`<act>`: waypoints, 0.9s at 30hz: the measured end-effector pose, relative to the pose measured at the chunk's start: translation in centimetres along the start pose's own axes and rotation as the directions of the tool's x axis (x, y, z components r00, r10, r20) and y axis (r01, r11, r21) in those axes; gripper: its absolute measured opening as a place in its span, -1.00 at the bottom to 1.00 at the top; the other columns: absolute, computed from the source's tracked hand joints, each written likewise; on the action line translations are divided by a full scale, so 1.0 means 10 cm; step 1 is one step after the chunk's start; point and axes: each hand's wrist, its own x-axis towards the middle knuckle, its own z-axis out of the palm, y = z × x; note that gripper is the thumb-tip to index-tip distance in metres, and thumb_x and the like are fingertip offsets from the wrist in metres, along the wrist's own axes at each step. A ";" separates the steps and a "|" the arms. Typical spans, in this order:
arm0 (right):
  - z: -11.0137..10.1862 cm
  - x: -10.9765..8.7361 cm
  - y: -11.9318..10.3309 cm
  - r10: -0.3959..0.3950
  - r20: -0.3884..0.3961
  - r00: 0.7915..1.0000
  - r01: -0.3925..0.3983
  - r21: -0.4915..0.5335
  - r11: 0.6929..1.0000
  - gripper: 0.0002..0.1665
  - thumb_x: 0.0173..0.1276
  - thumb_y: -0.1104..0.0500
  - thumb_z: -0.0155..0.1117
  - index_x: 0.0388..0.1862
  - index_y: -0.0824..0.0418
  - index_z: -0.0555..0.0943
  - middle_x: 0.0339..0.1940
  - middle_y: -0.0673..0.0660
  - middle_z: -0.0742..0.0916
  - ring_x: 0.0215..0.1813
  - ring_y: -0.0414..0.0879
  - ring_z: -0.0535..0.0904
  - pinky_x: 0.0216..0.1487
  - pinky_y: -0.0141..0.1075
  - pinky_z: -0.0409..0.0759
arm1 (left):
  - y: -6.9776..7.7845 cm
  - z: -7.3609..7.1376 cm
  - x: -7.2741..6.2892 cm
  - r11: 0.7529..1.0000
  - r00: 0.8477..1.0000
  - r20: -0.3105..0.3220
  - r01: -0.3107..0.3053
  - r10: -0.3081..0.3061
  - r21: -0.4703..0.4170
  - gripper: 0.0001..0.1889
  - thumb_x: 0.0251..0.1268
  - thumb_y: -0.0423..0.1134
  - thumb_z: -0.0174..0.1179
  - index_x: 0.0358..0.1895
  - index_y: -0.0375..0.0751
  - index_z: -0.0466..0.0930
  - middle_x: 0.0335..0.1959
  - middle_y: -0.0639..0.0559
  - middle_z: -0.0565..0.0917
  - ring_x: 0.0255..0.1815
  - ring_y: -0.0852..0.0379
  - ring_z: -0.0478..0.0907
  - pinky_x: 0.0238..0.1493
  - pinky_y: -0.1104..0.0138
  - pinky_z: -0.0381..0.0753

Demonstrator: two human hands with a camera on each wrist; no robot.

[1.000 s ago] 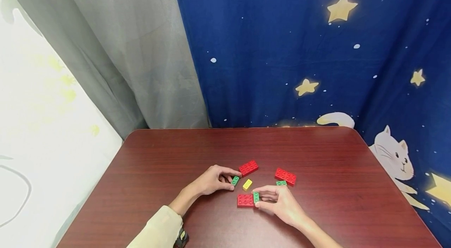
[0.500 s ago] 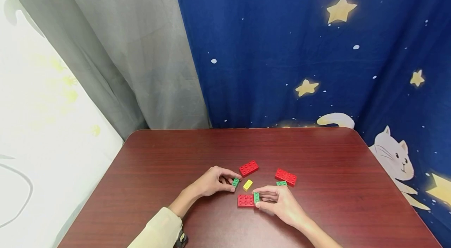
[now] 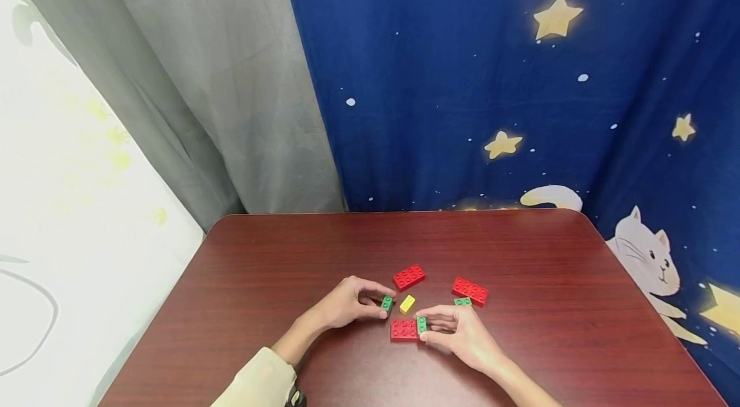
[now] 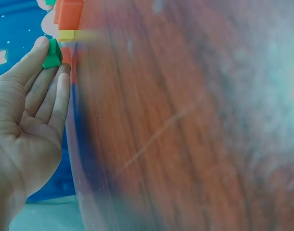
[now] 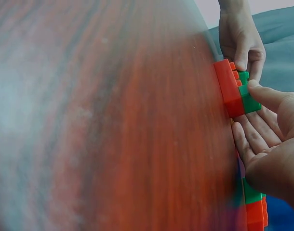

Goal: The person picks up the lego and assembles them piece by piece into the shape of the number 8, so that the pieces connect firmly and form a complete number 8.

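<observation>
My left hand (image 3: 354, 304) pinches a small green toy building brick (image 3: 387, 303) between thumb and fingers, just left of a yellow brick (image 3: 407, 304). With thumb and fingertips my right hand (image 3: 462, 335) grips a second green brick (image 3: 421, 325) at the right end of a red eight-stud brick (image 3: 403, 330). In the right wrist view that green brick (image 5: 250, 99) stands against the red brick's (image 5: 228, 89) end. The left wrist view shows the other green brick (image 4: 52, 55) held at the fingertips.
Another red brick (image 3: 408, 277) lies behind the yellow one. At the right, a third red brick (image 3: 470, 290) has a green brick (image 3: 462, 302) at its near side, partly covered by my right hand. The brown table (image 3: 277, 246) ends at curtains behind.
My left hand has brought its green brick a little toward me and slightly right, closer to the front red brick. My right hand keeps its grip in nearly the same spot.
</observation>
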 end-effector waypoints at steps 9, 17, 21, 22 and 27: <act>0.00 0.00 0.00 -0.005 -0.001 1.000 0.005 0.002 1.000 -0.59 0.35 0.15 0.59 0.13 0.23 0.78 0.03 0.12 0.84 0.12 0.03 0.78 0.05 -0.41 0.68 | 0.10 0.03 -0.08 1.000 1.000 -0.019 -0.013 0.013 0.008 -0.63 0.29 -0.21 0.55 0.15 -0.04 0.81 0.00 0.15 0.82 -0.16 0.24 0.67 -0.15 0.44 0.68; -0.01 0.01 0.00 0.003 0.008 1.000 -0.003 0.016 1.000 -0.60 0.35 0.15 0.59 0.13 0.22 0.78 0.03 0.13 0.84 0.12 0.04 0.78 0.04 -0.43 0.69 | 0.18 0.13 -0.13 0.998 1.000 -0.018 -0.005 0.004 -0.068 -0.62 0.28 -0.35 0.53 0.16 -0.15 0.79 -0.02 0.02 0.83 -0.01 0.16 0.78 -0.05 0.42 0.74; 0.00 0.01 0.00 0.004 0.009 1.000 -0.004 0.018 1.000 -0.60 0.35 0.16 0.59 0.14 0.24 0.77 0.02 0.13 0.84 0.12 0.04 0.78 0.04 -0.42 0.69 | 0.20 0.15 -0.15 0.996 1.000 -0.026 -0.005 0.003 -0.090 -0.63 0.28 -0.36 0.53 0.16 -0.17 0.79 0.02 -0.02 0.82 -0.01 0.16 0.78 -0.02 0.40 0.75; 0.00 0.01 0.00 0.003 0.008 1.000 -0.003 0.016 1.000 -0.60 0.35 0.16 0.59 0.13 0.24 0.77 0.02 0.13 0.84 0.12 0.03 0.78 0.03 -0.42 0.69 | 0.20 0.16 -0.16 0.996 1.000 -0.030 -0.005 0.002 -0.093 -0.62 0.28 -0.36 0.53 0.16 -0.17 0.79 0.03 -0.03 0.82 0.00 0.16 0.78 -0.02 0.39 0.75; 0.00 0.01 0.00 0.002 0.003 1.000 -0.002 0.007 1.000 -0.59 0.34 0.16 0.60 0.13 0.24 0.78 0.01 0.13 0.85 0.10 0.02 0.79 0.02 -0.43 0.69 | 0.22 0.20 -0.19 0.995 0.999 -0.047 -0.001 -0.004 -0.097 -0.61 0.27 -0.37 0.53 0.17 -0.15 0.79 0.07 -0.05 0.80 -0.01 0.17 0.78 -0.01 0.37 0.76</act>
